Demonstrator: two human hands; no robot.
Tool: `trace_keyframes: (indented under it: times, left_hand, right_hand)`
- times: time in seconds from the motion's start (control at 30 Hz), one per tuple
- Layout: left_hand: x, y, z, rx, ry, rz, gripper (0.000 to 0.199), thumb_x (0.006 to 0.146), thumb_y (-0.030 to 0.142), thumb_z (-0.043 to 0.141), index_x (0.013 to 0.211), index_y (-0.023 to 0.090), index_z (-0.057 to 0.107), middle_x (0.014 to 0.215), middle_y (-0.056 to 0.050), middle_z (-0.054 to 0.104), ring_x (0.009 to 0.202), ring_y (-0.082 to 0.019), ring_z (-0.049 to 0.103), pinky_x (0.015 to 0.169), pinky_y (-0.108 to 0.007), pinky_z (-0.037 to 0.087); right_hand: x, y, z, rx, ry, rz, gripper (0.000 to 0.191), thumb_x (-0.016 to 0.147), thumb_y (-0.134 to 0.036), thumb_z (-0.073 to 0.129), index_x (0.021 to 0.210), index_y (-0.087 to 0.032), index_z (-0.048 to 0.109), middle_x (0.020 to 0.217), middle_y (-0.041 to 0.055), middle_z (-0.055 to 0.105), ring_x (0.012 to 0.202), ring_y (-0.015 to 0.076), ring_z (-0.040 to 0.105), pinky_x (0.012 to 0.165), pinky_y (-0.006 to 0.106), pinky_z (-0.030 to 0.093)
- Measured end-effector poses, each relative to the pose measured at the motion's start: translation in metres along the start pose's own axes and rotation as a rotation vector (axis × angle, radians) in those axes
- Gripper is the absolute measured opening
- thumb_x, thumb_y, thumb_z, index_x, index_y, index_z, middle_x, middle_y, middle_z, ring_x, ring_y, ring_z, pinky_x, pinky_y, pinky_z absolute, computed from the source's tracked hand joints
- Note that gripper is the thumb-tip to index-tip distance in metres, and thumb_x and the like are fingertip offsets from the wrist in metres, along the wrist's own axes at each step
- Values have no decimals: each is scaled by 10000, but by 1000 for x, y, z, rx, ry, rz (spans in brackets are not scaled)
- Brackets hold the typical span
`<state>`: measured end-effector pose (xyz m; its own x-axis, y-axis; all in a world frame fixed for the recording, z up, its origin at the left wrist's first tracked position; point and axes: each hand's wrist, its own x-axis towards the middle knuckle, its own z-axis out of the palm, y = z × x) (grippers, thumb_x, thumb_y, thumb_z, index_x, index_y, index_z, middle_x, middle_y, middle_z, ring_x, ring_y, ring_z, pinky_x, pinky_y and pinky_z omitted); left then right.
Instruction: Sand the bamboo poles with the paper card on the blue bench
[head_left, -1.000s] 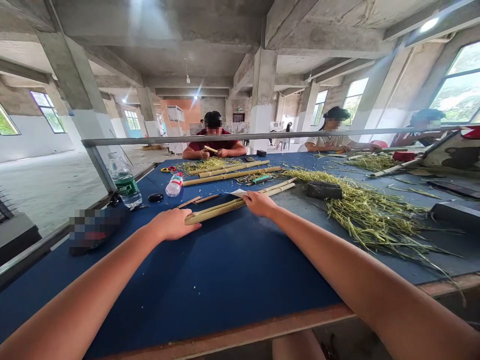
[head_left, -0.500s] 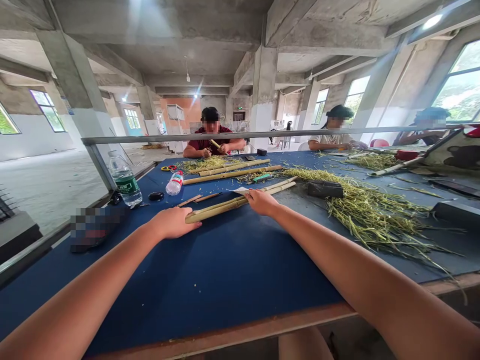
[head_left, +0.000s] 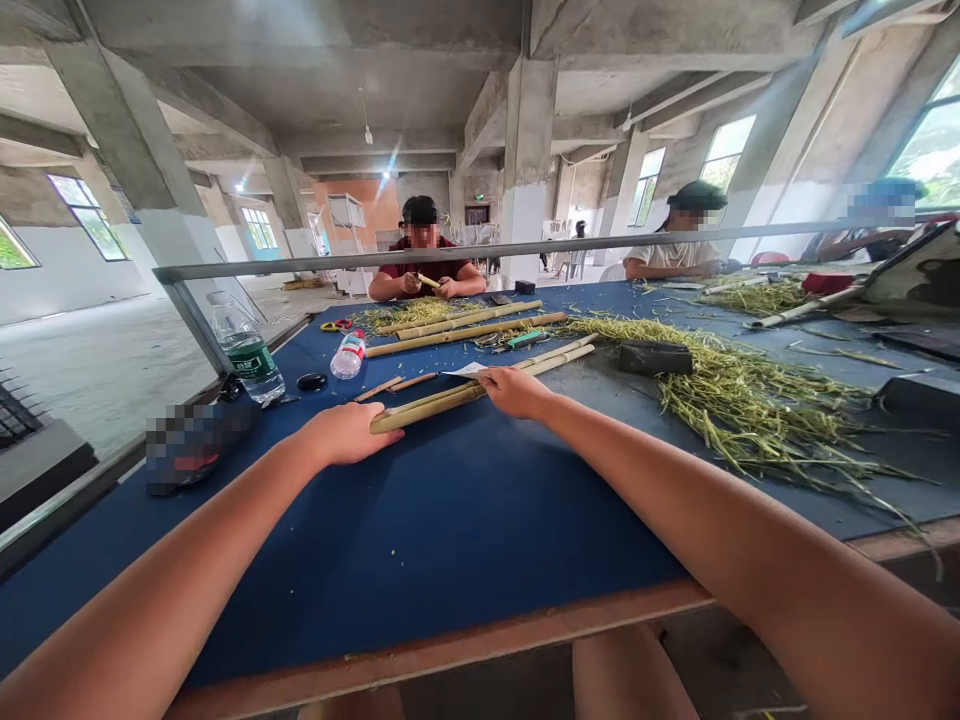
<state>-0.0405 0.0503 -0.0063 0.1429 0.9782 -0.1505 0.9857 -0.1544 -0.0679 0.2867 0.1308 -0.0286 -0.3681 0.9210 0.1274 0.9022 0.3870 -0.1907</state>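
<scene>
My left hand point(head_left: 351, 432) is closed around the near end of a split bamboo pole point(head_left: 435, 404), which runs away to the right over the blue table. My right hand point(head_left: 516, 390) is closed on a thin, pale, pointed piece point(head_left: 463, 371) that looks like a blade. It lies at the pole's upper side, about midway along. Whether its edge touches the bamboo I cannot tell. Just beyond the pole are two thin brown sticks point(head_left: 409, 384), and a dark block point(head_left: 655, 357) sits to the right of its far end.
More bamboo poles point(head_left: 465, 334) lie across the table point(head_left: 390, 580), with a heap of green shavings point(head_left: 757, 400) at right. Bottles point(head_left: 253, 362) stand or lie at left. A metal bar point(head_left: 450, 256) crosses above the far side. Co-workers point(head_left: 426, 265) sit opposite; one holds a bamboo piece.
My right hand has slid slightly back along the pole, toward my left hand, with the pale pointed piece. My left hand keeps its grip. The view has shifted a little.
</scene>
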Motion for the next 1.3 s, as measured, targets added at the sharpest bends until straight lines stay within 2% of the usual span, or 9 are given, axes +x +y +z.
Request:
trace_keyframes:
  times: [0.17, 0.33, 0.57, 0.7, 0.8, 0.87, 0.97, 1.13, 1.3]
  left_hand:
    - [-2, 3, -1, 44, 71, 58, 735, 1067, 866, 464, 1331, 257, 779, 1372, -188, 911, 1228, -421, 847, 958, -432, 593]
    - [0, 3, 1, 13, 39, 44, 772, 1059, 880, 457, 1424, 261, 740, 1470, -195, 885, 1273, -436, 833, 977, -444, 601]
    - [-1, 9, 0, 11, 19, 1, 678, 1072, 874, 426, 1260, 300, 735, 1397, -184, 913, 1258, -436, 848, 988, -474, 624]
    - [0, 7, 0, -12, 10, 6, 642, 1058, 871, 443, 1211, 317, 729, 1369, -161, 924, 1255, -441, 860, 954, -464, 626]
    - [1, 4, 1, -26, 1, 13, 626, 1042, 878, 464, 1189, 322, 713, 1386, -153, 922, 1264, -437, 862, 941, -456, 622]
    - [1, 3, 2, -41, 5, 23, 621, 1040, 867, 474, 1194, 313, 709, 1420, -165, 911, 1278, -436, 858, 946, -457, 620]
    - [1, 3, 1, -67, 5, 20, 641, 1028, 874, 488, 1208, 305, 723, 1419, -177, 909, 1275, -441, 855, 941, -458, 617]
    - [2, 2, 2, -62, 6, 11, 648, 1021, 890, 481, 1197, 324, 743, 1382, -156, 922, 1280, -447, 859, 936, -461, 620]
    - [3, 3, 3, -60, 6, 21, 667, 1035, 881, 434, 1210, 312, 735, 1415, -177, 912, 1291, -458, 857, 976, -500, 629]
  right_hand:
    - [3, -1, 3, 8, 21, 21, 455, 1319, -354, 433, 1432, -197, 845, 1460, 169, 874, 1309, 335, 795, 1064, 326, 518]
    - [4, 1, 4, 13, 19, 20, 467, 1317, -364, 402, 1402, -237, 843, 1424, 154, 883, 1282, 351, 796, 1044, 353, 533]
    - [5, 33, -10, -65, 82, 154, 512, 1294, -296, 370, 1478, -221, 842, 1382, 180, 901, 1340, 371, 799, 1099, 414, 568]
    - [1, 16, -5, -52, 48, 83, 486, 1284, -244, 399, 1466, -180, 845, 1478, 203, 873, 1374, 372, 800, 1117, 406, 565]
    - [-4, -8, 3, -30, 32, -38, 445, 1309, -315, 439, 1522, -197, 811, 1574, 171, 841, 1420, 345, 787, 1117, 358, 547]
    - [-7, -15, 4, -12, 14, -54, 464, 1327, -369, 410, 1528, -209, 797, 1545, 161, 853, 1383, 338, 799, 1083, 351, 542]
    - [-6, -4, -4, -31, -11, 44, 499, 1332, -383, 370, 1448, -186, 814, 1430, 186, 882, 1297, 346, 815, 1033, 354, 533]
    - [-1, 21, -14, -82, 25, 151, 517, 1309, -291, 341, 1410, -142, 826, 1423, 244, 867, 1354, 381, 786, 1071, 386, 527]
    - [-2, 0, 0, -43, 19, 35, 485, 1319, -352, 390, 1486, -202, 819, 1544, 174, 849, 1430, 345, 764, 1111, 345, 522]
